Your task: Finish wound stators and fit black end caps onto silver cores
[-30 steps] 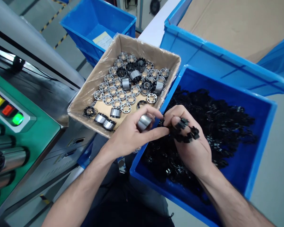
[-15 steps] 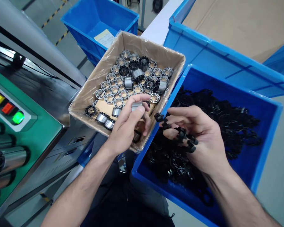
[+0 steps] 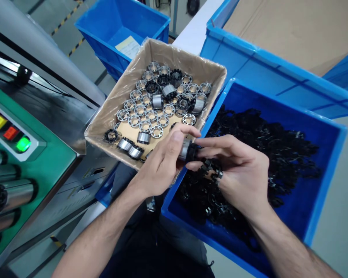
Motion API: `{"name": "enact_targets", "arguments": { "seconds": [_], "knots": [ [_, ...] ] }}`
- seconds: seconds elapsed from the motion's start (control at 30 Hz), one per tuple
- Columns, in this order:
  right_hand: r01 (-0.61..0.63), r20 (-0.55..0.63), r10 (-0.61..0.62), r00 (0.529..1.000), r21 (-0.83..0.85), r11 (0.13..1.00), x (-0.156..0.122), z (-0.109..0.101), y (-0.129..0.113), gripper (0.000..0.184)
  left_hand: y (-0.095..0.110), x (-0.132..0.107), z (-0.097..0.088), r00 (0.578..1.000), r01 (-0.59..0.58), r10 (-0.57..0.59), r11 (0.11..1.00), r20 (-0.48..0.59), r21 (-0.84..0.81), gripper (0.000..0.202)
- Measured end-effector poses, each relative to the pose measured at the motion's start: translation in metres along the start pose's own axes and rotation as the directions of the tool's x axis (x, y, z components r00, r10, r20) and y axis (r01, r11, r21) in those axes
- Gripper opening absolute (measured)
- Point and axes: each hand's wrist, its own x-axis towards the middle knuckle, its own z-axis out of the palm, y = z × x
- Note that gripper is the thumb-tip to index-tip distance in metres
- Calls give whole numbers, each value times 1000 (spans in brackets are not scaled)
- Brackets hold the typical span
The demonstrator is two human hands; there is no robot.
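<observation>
My left hand (image 3: pixel 162 164) is closed round a small silver metal cylinder (image 3: pixel 185 150), held over the near corner of the cardboard box (image 3: pixel 104 116). My right hand (image 3: pixel 237 173) pinches a black plastic ring (image 3: pixel 192 151) against the end of that cylinder, and more black rings (image 3: pixel 211 170) are threaded on its lower fingers. Both hands meet above the edge of the blue bin (image 3: pixel 321 200), which is full of black plastic rings (image 3: pixel 263 143). The box holds several silver cylinders (image 3: pixel 156 112), some with black rings fitted.
A green control panel (image 3: pixel 31 162) with red, yellow and green buttons stands at the left, with metal rods below it. A second blue bin (image 3: pixel 104 19) sits behind the box. A large blue crate (image 3: pixel 249 65) with cardboard in it is at the upper right.
My hands had drawn apart, the left one raising the cylinder over the box. They are now back together, with a black ring pressed to the cylinder's end.
</observation>
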Motion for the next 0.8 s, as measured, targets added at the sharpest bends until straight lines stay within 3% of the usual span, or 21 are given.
{"name": "enact_targets", "arguments": {
  "seconds": [0.17, 0.43, 0.6, 0.8],
  "knots": [
    [32, 47, -30, 998, -47, 998, -5, 1, -1, 44, 3, -2, -1, 1000, -14, 14, 999, -11, 29, 65],
    [46, 57, -43, 997, -59, 997, -4, 0, 2, 44, -2, -1, -4, 999, -35, 35, 999, 18, -36, 48],
    [8, 55, -9, 998, 21, 1000, -5, 3, 3, 49, -2, -1, -5, 999, -50, 50, 999, 17, -13, 51],
    [186, 60, -180, 982, -114, 976, -5, 2, 3, 54, 0, -1, -7, 997, -72, 71, 997, 26, 41, 47]
  ]
}}
